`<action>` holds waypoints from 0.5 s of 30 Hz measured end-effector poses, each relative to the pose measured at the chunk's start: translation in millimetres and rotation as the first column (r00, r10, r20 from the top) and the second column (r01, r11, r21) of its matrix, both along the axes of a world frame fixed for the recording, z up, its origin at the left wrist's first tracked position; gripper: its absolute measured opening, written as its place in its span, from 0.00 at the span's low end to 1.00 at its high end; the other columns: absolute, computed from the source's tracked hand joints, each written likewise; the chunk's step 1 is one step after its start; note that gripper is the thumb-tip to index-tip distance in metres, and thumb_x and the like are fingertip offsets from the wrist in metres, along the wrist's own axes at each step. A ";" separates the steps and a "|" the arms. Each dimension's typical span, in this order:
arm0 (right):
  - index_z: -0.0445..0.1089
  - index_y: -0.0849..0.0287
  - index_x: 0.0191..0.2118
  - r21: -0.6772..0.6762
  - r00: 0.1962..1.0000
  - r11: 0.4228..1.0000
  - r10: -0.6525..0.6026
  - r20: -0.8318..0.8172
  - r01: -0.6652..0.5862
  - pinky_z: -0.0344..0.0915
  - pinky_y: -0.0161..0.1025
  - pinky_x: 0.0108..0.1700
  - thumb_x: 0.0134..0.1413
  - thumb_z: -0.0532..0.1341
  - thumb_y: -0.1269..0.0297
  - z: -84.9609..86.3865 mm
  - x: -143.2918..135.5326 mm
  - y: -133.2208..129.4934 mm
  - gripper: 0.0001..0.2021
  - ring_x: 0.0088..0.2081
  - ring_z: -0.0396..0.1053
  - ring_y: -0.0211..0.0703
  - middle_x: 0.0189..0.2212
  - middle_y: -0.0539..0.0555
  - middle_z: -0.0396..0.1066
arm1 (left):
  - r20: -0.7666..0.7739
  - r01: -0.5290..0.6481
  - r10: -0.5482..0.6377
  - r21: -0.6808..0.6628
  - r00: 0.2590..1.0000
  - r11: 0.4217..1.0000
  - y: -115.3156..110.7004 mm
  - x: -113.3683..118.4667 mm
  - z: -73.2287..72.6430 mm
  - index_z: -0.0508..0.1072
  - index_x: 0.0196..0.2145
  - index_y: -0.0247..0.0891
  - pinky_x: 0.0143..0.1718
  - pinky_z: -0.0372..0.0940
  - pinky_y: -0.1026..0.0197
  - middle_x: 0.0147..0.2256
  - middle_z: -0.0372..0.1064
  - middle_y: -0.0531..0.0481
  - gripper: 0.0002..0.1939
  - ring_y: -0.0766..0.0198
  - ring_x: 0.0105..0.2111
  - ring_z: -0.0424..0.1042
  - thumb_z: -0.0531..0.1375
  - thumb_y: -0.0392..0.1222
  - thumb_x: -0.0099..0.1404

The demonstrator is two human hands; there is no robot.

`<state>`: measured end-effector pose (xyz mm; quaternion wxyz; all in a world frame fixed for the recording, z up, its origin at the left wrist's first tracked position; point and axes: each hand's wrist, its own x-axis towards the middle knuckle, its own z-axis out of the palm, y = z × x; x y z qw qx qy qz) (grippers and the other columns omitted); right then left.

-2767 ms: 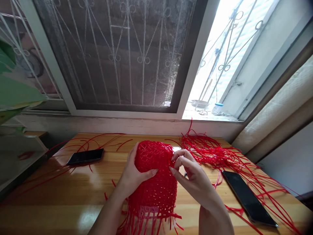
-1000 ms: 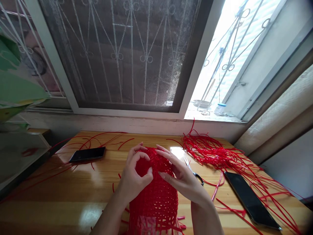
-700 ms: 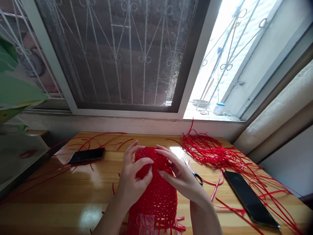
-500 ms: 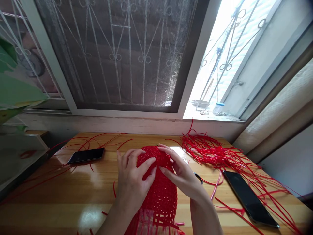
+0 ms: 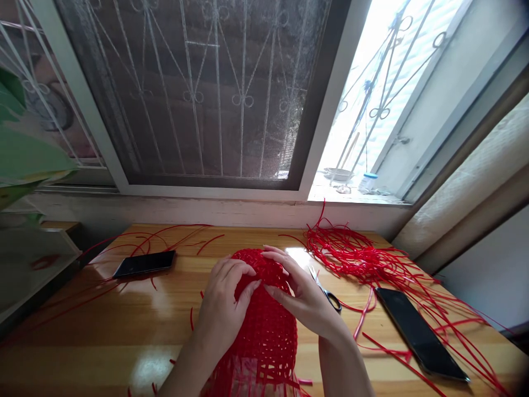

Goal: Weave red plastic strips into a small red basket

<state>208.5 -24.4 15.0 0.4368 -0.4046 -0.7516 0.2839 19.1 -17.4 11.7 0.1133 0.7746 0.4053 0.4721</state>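
Note:
A red openwork woven piece (image 5: 270,325), rounded at its far end and made of thin plastic-looking strands, lies at the front middle of the table (image 5: 103,331). At its upper left, my left hand (image 5: 227,292) has thumb and forefinger pinched together on the weave. My right hand (image 5: 303,295) grips the right side of the far end, its fingers curled over the edge and its thumb on top. Clear wrapping (image 5: 243,372) shows at the near end of the piece. Whether a single strand is between my fingertips cannot be made out.
Scissors with black handles (image 5: 333,300) lie right of my right hand. A tangle of red strands (image 5: 351,253) spreads over the table's right side, beside a dark phone (image 5: 421,333). Another phone (image 5: 144,263) lies at left among loose strands. A window (image 5: 215,193) stands behind.
My left fingers have closed from a wider spread into a tighter pinch on the weave. My right hand has shifted slightly left, and more of the scissors shows.

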 end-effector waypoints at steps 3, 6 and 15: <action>0.61 0.46 0.61 -0.014 1.000 1.000 0.012 -0.004 -0.012 0.56 0.49 0.66 0.59 0.60 0.68 0.0 -0.9 -0.5 0.25 0.67 0.51 0.48 0.64 0.55 0.56 | 0.126 0.046 -0.028 -0.142 0.992 0.989 2.7 -2.4 1.1 0.71 0.33 0.41 0.44 0.67 0.55 0.36 0.73 0.50 0.03 0.58 0.41 0.71 0.59 0.36 0.65; 0.62 0.47 0.61 -0.030 1.000 0.999 0.013 -0.008 -0.014 0.58 0.50 0.65 0.60 0.60 0.66 0.7 -1.5 -0.4 0.23 0.67 0.52 0.49 0.64 0.57 0.56 | 0.209 0.085 -0.029 -0.264 0.977 0.961 4.2 -3.7 1.8 0.72 0.31 0.41 0.42 0.67 0.56 0.35 0.73 0.51 0.02 0.58 0.39 0.72 0.61 0.36 0.62; 0.62 0.48 0.61 -0.024 0.999 0.999 0.042 0.015 -0.042 0.58 0.49 0.65 0.62 0.60 0.62 4.7 -1.8 -1.7 0.22 0.67 0.52 0.49 0.65 0.57 0.56 | 0.239 0.116 -0.028 -0.365 0.971 0.924 1.4 -6.4 5.3 0.72 0.29 0.41 0.42 0.64 0.57 0.34 0.72 0.52 0.03 0.58 0.38 0.71 0.62 0.37 0.61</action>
